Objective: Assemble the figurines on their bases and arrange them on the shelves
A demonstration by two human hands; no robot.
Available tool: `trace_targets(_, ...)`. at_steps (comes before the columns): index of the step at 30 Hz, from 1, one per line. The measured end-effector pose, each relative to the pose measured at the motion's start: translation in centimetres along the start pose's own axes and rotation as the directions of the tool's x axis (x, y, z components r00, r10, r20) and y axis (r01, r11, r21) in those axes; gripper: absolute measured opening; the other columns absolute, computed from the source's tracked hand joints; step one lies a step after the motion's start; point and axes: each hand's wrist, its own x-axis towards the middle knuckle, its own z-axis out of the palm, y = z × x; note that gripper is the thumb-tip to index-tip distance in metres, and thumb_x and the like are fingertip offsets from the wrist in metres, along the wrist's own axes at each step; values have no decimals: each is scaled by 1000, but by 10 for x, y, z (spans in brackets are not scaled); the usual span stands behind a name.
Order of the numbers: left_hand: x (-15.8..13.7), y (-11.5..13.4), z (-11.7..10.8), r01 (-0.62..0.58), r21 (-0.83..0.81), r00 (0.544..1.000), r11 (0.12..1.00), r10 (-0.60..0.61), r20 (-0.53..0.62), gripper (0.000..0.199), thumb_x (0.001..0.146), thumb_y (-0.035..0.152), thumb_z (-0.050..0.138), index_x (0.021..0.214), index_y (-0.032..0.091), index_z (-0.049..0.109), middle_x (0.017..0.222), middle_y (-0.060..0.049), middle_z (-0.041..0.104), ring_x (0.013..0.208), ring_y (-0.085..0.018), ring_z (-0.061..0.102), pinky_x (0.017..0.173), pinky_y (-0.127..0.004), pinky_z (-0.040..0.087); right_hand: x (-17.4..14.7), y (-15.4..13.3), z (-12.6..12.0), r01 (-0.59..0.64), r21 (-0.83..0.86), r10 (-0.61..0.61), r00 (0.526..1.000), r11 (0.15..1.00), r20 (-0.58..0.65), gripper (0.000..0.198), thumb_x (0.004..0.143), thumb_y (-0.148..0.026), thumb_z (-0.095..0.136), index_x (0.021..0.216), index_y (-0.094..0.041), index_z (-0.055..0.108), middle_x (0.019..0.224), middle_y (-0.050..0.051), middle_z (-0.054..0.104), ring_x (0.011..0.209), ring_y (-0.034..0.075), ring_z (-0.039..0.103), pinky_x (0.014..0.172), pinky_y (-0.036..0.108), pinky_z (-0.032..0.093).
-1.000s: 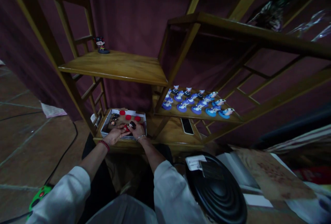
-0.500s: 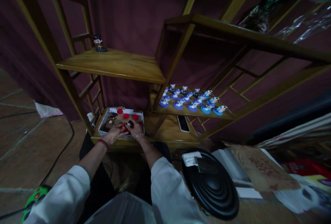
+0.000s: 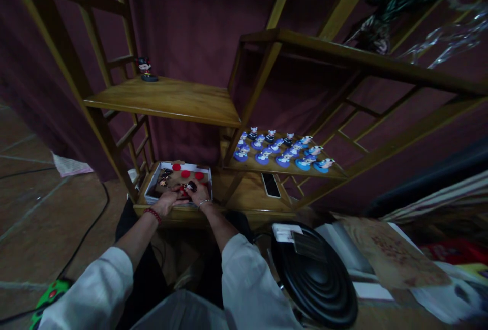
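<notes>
Over the near side of a white cardboard box (image 3: pixel 151 193), my two hands meet around a small dark-haired figurine (image 3: pixel 190 186). My right hand (image 3: pixel 200 194) is closed on the figurine from the right. My left hand (image 3: pixel 170 201) has its fingers closed at the figurine's lower end, where a red piece shows; whether that piece is joined to it is hard to see. Red round bases (image 3: pixel 185 174) lie in the box toward the back. Several more small figurines (image 3: pixel 163 182) lie in its left part.
A dark-haired figurine (image 3: pixel 145 68) stands on the upper left shelf (image 3: pixel 171 97). Rows of purple and blue figurines (image 3: pixel 284 159) fill the right shelf. Below them lies a phone (image 3: pixel 271 185). A black ribbed round stool (image 3: pixel 318 281) stands at my right. Wooden posts (image 3: pixel 263 76) divide the rack.
The view has shifted slightly. My hands stay together over the box, and the figurine between them has turned or tilted a little.
</notes>
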Motion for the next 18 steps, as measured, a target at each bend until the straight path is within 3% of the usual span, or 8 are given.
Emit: trace_targets(18,0,3,3,41,25,997,999,-40,-67,20,74,-2,46,85,12,54,85,-8,64,82,-16,62,68,-29,54,2,1,0,-1,42,0,1000,999,14,30,67,-22,60,97,-22,58,87,0,64,80,14,60,75,25,48)
